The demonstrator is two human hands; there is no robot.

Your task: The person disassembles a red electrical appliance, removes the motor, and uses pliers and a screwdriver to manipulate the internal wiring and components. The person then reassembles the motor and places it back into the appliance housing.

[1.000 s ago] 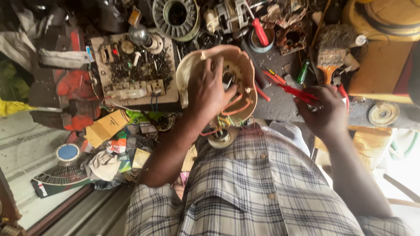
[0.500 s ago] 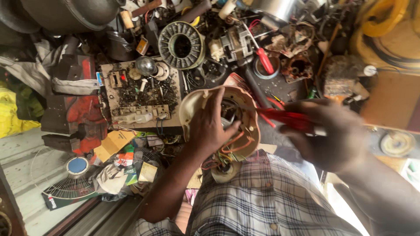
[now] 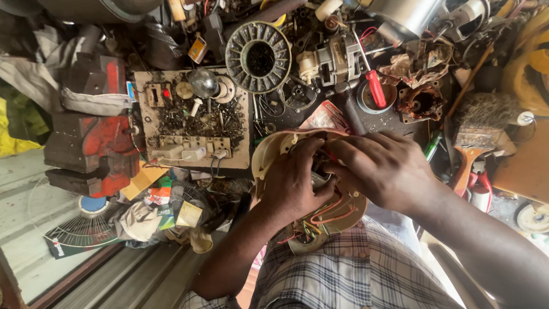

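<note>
My left hand (image 3: pixel 294 183) grips a cream round plastic housing (image 3: pixel 273 150) held over my lap, thumb and fingers wrapped over its rim. Red and orange wires (image 3: pixel 334 214) spill from its lower side. My right hand (image 3: pixel 383 169) lies across the top of the housing, touching my left hand, fingers curled down into the opening. A sliver of a red-handled tool (image 3: pixel 330 154) shows under those fingers; the rest is hidden. My checked shirt (image 3: pixel 343 274) fills the bottom.
A cluttered bench lies ahead: a dirty board with switches and sockets (image 3: pixel 194 120), a red vise (image 3: pixel 91 137), a ribbed metal ring (image 3: pixel 258 56), a small motor (image 3: pixel 334 60), a red screwdriver (image 3: pixel 376 88), a paintbrush (image 3: pixel 472 143). A wire fan guard (image 3: pixel 74 229) sits lower left.
My right hand has come in from the right with the red-handled tool and now covers the top of the housing. The view has shifted slightly; my left hand keeps its grip.
</note>
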